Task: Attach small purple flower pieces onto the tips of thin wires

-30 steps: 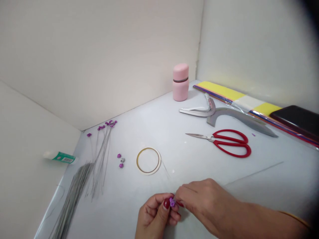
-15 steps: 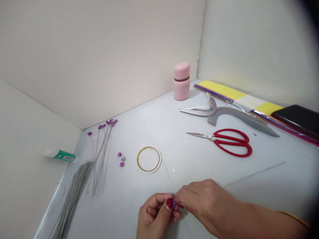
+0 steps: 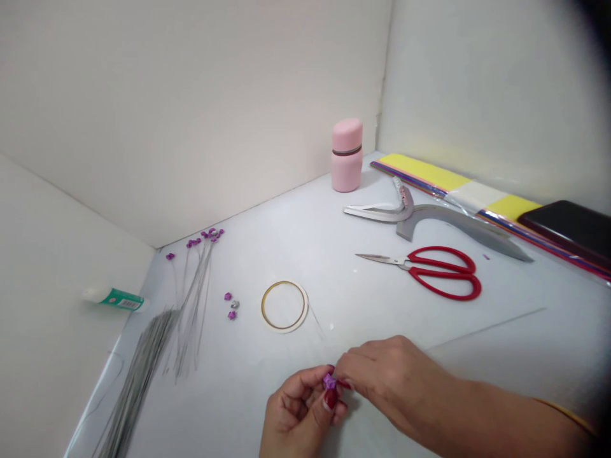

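Near the bottom of the view, my left hand (image 3: 301, 407) pinches a small purple folded star (image 3: 329, 381) between thumb and fingers. My right hand (image 3: 382, 372) is closed in a pinch right against the star's right side. A thin grey wire (image 3: 491, 326) runs out from behind my right hand towards the upper right; its near end is hidden by the fingers. Left of the hands lie two loose purple stars (image 3: 228, 296) and a silver one (image 3: 235, 305). A roll of narrow tape (image 3: 262, 310) lies just beyond my left hand.
Red-handled scissors (image 3: 443, 273), a grey plier-like tool (image 3: 405, 207), a pink flask (image 3: 347, 156), packed coloured sheets (image 3: 420, 168) and a dark case (image 3: 568, 226) stand farther back. On the left are bundled wires (image 3: 143, 375), star-tipped wires (image 3: 198, 299) and a glue tube (image 3: 124, 299).
The purple star shows more clearly now, as my left thumb has slid slightly lower on it. My right hand has shifted a little up and left. The other things keep their places.
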### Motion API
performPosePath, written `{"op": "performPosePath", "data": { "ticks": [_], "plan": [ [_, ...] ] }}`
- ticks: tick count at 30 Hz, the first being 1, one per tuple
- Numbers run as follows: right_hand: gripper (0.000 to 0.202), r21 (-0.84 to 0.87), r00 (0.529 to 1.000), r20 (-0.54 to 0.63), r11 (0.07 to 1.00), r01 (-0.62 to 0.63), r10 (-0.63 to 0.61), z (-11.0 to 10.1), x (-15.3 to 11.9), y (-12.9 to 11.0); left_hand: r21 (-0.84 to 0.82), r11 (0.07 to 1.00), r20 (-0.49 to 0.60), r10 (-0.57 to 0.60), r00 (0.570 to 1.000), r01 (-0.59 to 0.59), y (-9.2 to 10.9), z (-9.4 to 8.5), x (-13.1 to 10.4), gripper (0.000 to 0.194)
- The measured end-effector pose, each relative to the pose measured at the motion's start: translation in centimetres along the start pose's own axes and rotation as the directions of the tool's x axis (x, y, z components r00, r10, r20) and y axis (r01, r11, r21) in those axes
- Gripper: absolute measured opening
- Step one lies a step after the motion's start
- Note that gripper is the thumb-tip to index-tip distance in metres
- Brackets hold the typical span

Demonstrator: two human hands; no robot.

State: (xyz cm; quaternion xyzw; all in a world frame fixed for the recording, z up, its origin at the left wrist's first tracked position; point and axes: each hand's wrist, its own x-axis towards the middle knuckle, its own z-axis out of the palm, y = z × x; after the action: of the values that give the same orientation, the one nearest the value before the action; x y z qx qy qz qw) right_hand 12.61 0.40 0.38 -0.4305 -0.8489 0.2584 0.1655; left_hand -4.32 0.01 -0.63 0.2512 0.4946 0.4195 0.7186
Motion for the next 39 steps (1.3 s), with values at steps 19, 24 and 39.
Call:
{"op": "performPosePath", "data": {
  "ticks": [19,24,39],
  "plan": [
    [0.017,0.017,0.998,0.063,1.000,0.011,-0.012,-0.12,-0.05,-0.36,0.050,0.999,-0.040,0.024,0.999,-0.022,0.10,0.35,-0.47,0.023],
    [0.016,0.023,0.999,0.049,1.000,0.018,-0.019,-0.14,-0.29,-0.36,0.055,0.998,-0.025,0.038,0.999,-0.037,0.04,0.26,-0.49,0.022],
    [0.016,0.006,0.999,0.028,0.999,0.041,-0.042,0.35,-0.14,-0.11,0.039,0.999,-0.032,0.028,0.999,-0.026,-0.09,0.31,-0.43,0.019]
  ]
}}
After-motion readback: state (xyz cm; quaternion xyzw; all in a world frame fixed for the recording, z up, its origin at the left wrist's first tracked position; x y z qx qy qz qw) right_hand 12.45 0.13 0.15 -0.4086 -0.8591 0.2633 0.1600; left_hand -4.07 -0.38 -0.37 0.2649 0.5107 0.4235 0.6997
